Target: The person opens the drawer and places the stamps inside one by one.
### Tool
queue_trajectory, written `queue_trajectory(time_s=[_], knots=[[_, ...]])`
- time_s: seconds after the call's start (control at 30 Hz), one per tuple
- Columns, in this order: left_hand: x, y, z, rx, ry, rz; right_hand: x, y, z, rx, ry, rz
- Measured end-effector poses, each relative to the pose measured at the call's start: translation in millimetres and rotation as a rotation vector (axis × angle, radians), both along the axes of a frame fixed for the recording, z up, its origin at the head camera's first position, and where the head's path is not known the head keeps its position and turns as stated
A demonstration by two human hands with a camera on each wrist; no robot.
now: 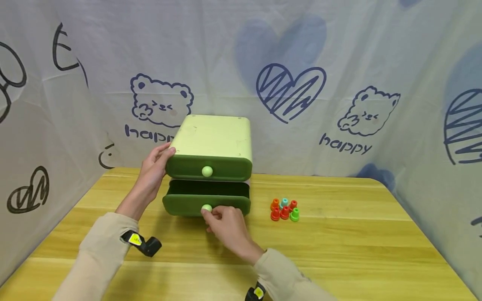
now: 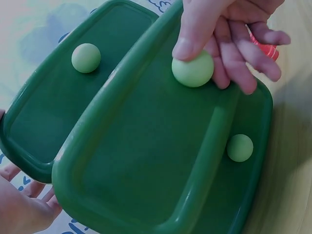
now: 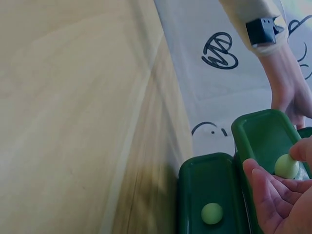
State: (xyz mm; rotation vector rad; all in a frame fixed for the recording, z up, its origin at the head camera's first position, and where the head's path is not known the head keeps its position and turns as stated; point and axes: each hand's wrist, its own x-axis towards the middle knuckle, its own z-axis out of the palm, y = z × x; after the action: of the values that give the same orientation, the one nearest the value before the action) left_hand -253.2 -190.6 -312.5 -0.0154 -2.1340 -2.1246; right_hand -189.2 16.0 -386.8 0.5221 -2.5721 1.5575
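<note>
A small drawer cabinet (image 1: pixel 214 136) has a pale green-yellow top and dark green drawer fronts with round light-green knobs. Its middle drawer (image 1: pixel 173 205) is pulled out, with a dark inside visible behind the front. The top drawer (image 1: pixel 188 168) is closed, and a lower drawer (image 2: pixel 253 126) shows beneath in the left wrist view. My right hand (image 1: pixel 229 228) pinches the knob (image 2: pixel 192 70) of the pulled-out drawer between thumb and fingers. Along the cabinet's left side rests my left hand (image 1: pixel 152 173), its thumb near the top front corner and fingers extended against the wall.
Several small peg-shaped pieces (image 1: pixel 285 212) in red, orange, blue and green stand grouped on the wooden table (image 1: pixel 357 234), right of the cabinet. A white cloth (image 1: pixel 226 50) with drawn hearts and bears hangs behind and at both sides.
</note>
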Motion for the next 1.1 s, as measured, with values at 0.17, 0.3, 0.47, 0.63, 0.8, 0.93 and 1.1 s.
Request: queue_trajectory(time_s=[0.17, 0.3, 0.47, 0.63, 0.8, 0.93, 1.1], knots=[[0.6, -0.1, 1.6, 0.004, -0.008, -0.013, 8.6, 1.6, 0.2, 0.009, 0.006, 0.004], [1.1, -0.6, 2.1, 0.014, -0.011, -0.029, 13.4, 3.2, -0.2, 0.011, 0.014, 0.011], [1.2, -2.3, 1.3, 0.008, -0.001, -0.051, 18.1, 5.8, -0.6, 0.016, 0.048, 0.027], [0.7, -4.7, -0.8, 0.014, 0.016, -0.091, 22.7, 7.6, -0.7, 0.000, 0.055, 0.043], [1.0, -5.5, -1.0, 0.030, 0.028, -0.116, 27.9, 8.1, -1.9, -0.022, 0.054, 0.047], [1.1, -6.1, -1.0, 0.030, 0.037, -0.125, 32.6, 8.4, -1.6, -0.022, 0.056, 0.056], [1.5, -6.9, -2.2, 0.028, 0.039, -0.134, 37.5, 8.1, -1.5, -0.019, 0.059, 0.063]])
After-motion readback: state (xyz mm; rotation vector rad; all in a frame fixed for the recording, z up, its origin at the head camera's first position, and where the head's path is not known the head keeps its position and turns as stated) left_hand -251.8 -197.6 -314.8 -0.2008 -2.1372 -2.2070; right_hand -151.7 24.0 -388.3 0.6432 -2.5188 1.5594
